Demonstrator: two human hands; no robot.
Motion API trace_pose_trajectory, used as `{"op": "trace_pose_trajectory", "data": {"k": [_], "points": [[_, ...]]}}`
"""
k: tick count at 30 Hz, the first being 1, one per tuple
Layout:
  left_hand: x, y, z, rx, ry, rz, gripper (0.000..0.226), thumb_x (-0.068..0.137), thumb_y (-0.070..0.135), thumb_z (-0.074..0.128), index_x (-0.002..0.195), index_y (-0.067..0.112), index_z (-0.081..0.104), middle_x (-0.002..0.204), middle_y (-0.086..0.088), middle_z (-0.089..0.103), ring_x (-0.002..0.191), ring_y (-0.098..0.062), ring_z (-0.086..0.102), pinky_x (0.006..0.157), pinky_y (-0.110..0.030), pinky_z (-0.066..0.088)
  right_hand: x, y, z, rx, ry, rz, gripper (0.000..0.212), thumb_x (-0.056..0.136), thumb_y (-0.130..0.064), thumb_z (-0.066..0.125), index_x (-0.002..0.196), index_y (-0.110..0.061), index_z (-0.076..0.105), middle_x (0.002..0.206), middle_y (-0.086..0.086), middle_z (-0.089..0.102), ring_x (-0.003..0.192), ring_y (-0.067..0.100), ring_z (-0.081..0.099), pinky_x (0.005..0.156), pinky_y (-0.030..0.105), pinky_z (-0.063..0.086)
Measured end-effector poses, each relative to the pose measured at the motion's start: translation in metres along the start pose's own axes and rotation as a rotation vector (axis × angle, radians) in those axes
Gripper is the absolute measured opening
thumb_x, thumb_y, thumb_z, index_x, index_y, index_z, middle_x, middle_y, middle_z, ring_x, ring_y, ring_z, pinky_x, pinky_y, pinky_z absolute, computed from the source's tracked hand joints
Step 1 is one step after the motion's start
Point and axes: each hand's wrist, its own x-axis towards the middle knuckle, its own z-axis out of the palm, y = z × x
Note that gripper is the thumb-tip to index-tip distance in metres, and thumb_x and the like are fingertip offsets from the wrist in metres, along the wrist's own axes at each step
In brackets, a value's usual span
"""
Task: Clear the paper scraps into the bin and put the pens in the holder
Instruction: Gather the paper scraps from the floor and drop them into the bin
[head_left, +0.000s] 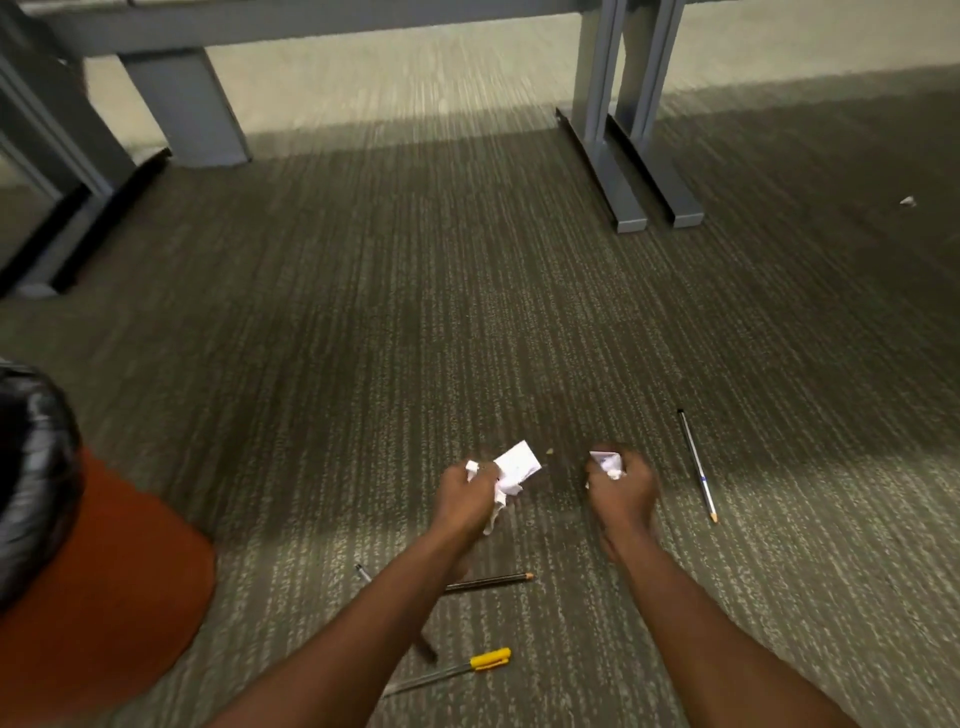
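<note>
We see both hands above the carpet: the left hand (465, 493) is clenched on crumpled paper scraps (511, 470), the right hand (621, 486) on another scrap (608, 462). Pens lie on the carpet (363, 312): a white pen (697, 465), a yellow-capped pen (452, 670). The bin (104, 571) stands at left.

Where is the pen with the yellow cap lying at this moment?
In the head view, the pen with the yellow cap lies on the carpet near the bottom centre, between the person's forearms, just below the dark pencil.
</note>
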Motion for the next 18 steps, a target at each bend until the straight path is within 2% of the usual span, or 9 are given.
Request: {"op": "trace_pose_trajectory", "data": {"k": [2, 3, 5, 7, 9, 12, 16, 18], "points": [[-0.018, 0.009, -0.023, -0.184, 0.001, -0.077, 0.014, 0.091, 0.007, 0.049, 0.087, 0.003, 0.062, 0.055, -0.006, 0.060, 0.051, -0.020, 0.050, 0.046, -0.022, 0.034, -0.023, -0.022, 0.013, 0.383, -0.128, 0.246, 0.013, 0.088, 0.004, 0.065, 0.099, -0.004, 0.068, 0.071, 0.008, 0.063, 0.050, 0.012, 0.059, 0.052, 0.027, 0.043], [-0.030, 0.017, -0.034, -0.254, 0.008, -0.101, 0.015, 0.092, 0.005, 0.047, 0.087, 0.002, 0.060, 0.057, -0.006, 0.056, 0.051, -0.019, 0.048, 0.044, -0.021, 0.035, -0.037, -0.035, 0.019, 0.538, -0.204, 0.323, 0.014, 0.090, 0.003, 0.062, 0.098, -0.008, 0.066, 0.071, 0.007, 0.061, 0.051, 0.010, 0.059, 0.051, 0.026, 0.040], [-0.053, 0.035, -0.053, -0.320, 0.006, -0.129, 0.017, 0.095, 0.008, 0.044, 0.090, 0.002, 0.059, 0.068, -0.011, 0.054, 0.056, -0.020, 0.048, 0.042, -0.021, 0.035, -0.069, -0.064, 0.027, 0.767, -0.351, 0.423, 0.014, 0.094, -0.003, 0.059, 0.094, -0.017, 0.061, 0.076, 0.001, 0.059, 0.064, 0.012, 0.064, 0.055, 0.028, 0.041], [-0.078, 0.054, -0.071, -0.339, 0.012, -0.125, 0.021, 0.096, 0.015, 0.043, 0.094, 0.004, 0.061, 0.079, -0.018, 0.057, 0.057, -0.020, 0.052, 0.049, -0.026, 0.034, -0.102, -0.091, 0.034, 0.914, -0.476, 0.480, 0.010, 0.094, -0.014, 0.060, 0.089, -0.022, 0.060, 0.081, -0.002, 0.060, 0.075, 0.015, 0.067, 0.062, 0.030, 0.044], [-0.103, 0.075, -0.088, -0.397, 0.046, -0.089, 0.023, 0.097, 0.016, 0.044, 0.094, 0.004, 0.063, 0.079, -0.017, 0.063, 0.059, -0.018, 0.057, 0.055, -0.029, 0.036, -0.137, -0.122, 0.039, 1.001, -0.571, 0.512, 0.007, 0.092, -0.028, 0.065, 0.088, -0.024, 0.062, 0.084, -0.003, 0.063, 0.080, 0.017, 0.068, 0.069, 0.033, 0.047], [-0.146, 0.106, -0.117, -0.536, 0.058, 0.000, 0.023, 0.094, 0.014, 0.048, 0.088, 0.005, 0.068, 0.065, -0.007, 0.067, 0.064, -0.017, 0.056, 0.061, -0.031, 0.038, -0.192, -0.174, 0.048, 1.091, -0.748, 0.483, 0.018, 0.090, -0.041, 0.065, 0.087, -0.023, 0.062, 0.085, -0.001, 0.065, 0.086, 0.022, 0.067, 0.077, 0.036, 0.046], [-0.197, 0.126, -0.169, -0.669, 0.096, 0.130, 0.016, 0.090, 0.016, 0.054, 0.088, 0.008, 0.068, 0.071, -0.005, 0.066, 0.065, -0.016, 0.055, 0.060, -0.030, 0.038, -0.256, -0.230, 0.063, 1.067, -0.889, 0.439, 0.022, 0.095, -0.037, 0.059, 0.087, -0.018, 0.067, 0.093, 0.006, 0.067, 0.090, 0.025, 0.063, 0.078, 0.039, 0.045], [-0.215, 0.128, -0.197, -0.745, 0.132, 0.194, 0.020, 0.091, 0.020, 0.054, 0.092, 0.007, 0.069, 0.077, -0.007, 0.066, 0.067, -0.018, 0.058, 0.064, -0.032, 0.040, -0.287, -0.251, 0.075, 1.026, -0.964, 0.459, 0.022, 0.097, -0.033, 0.059, 0.084, -0.017, 0.068, 0.092, 0.006, 0.067, 0.084, 0.022, 0.064, 0.077, 0.037, 0.047]]}}
